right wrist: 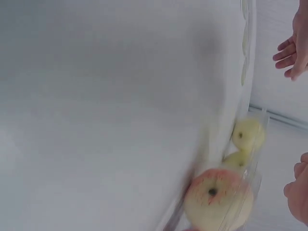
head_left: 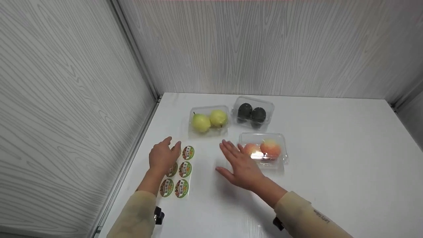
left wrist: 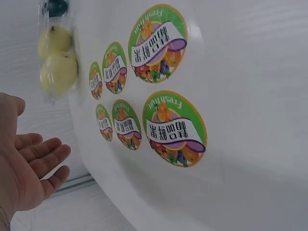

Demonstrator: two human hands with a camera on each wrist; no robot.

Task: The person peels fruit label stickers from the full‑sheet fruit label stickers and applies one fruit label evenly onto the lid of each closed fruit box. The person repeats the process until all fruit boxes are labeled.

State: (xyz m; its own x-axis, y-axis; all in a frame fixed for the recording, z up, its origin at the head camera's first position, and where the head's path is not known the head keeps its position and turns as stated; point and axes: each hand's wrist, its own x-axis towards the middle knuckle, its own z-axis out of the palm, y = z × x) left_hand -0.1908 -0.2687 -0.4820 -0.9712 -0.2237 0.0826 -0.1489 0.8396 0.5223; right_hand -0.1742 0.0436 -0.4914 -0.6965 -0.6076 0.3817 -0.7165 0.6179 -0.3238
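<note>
Your left hand [head_left: 162, 157] hangs loose in the air. The sheet [head_left: 176, 178] of round "Fresh fruit" stickers [head_left: 181, 188] lies under it and just to its right. Your right hand [head_left: 244, 170] is loose too, fingers straight, with the clear apple box [head_left: 284, 148] just to its right. Ahead of both hands sit the pear box [head_left: 209, 107] and the avocado box [head_left: 256, 99].

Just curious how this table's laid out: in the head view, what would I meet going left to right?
Left hand, sticker sheet, box of yellow-green fruit, right hand, box of reddish fruit.
</note>
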